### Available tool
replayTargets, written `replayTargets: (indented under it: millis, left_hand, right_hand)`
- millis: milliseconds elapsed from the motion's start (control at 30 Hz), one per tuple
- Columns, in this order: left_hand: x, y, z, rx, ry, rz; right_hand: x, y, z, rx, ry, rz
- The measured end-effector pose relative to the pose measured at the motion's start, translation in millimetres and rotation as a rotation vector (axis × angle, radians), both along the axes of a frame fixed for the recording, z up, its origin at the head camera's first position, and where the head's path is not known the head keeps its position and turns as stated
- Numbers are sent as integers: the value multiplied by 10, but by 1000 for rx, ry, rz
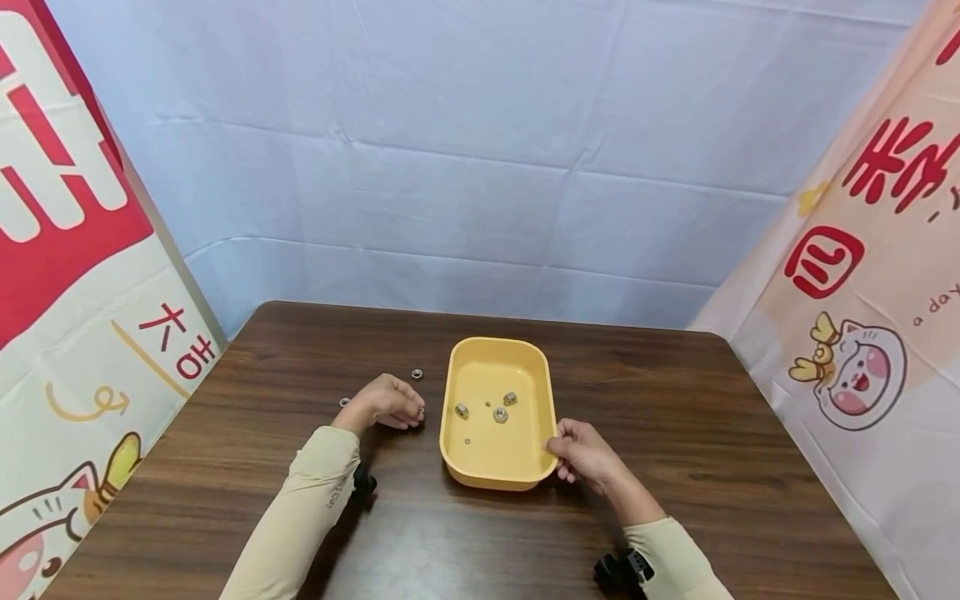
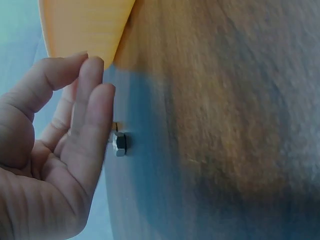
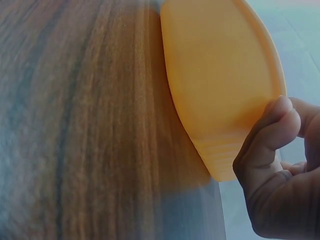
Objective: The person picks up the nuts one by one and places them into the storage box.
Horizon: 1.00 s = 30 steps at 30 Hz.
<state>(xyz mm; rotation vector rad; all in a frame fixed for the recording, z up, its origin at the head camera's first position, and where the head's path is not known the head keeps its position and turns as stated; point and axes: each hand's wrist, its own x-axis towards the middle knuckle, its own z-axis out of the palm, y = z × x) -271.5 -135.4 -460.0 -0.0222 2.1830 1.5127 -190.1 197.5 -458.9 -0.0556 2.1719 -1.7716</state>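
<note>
A yellow tray (image 1: 480, 479) stands on the table, with several metal nuts (image 1: 500, 414) of differing sizes on its floor. My right hand (image 1: 585, 454) grips the tray's near right rim between thumb and curled fingers, as the right wrist view also shows. Left of the tray, my left hand (image 1: 390, 402) is low over the table, its thumb and fingertips pinched together. A sliver of a small nut (image 1: 422, 409) shows at these fingertips; in the left wrist view the fingers hide it. Beyond that hand lies another nut (image 2: 119, 144) on the wood.
One more loose nut (image 1: 345, 402) lies on the dark wooden table (image 1: 675, 400), left of my left wrist. A pale cloth (image 1: 450, 167) hangs behind the table's far edge. Printed banners (image 1: 862, 292) hang on both sides.
</note>
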Motion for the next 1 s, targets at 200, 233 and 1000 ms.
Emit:
replayTargets:
  millis: [200,233,1000]
  left_hand:
    - [32,40,77,-15,7,-11]
    - [34,43,98,-21,7,-11]
    - [51,279,446,-108,102,-30]
  right_hand:
    - [17,0,6,1,2,-7]
    - [18,-1,11,1,5,-8]
    - [2,-17,20,-2,-15,-14]
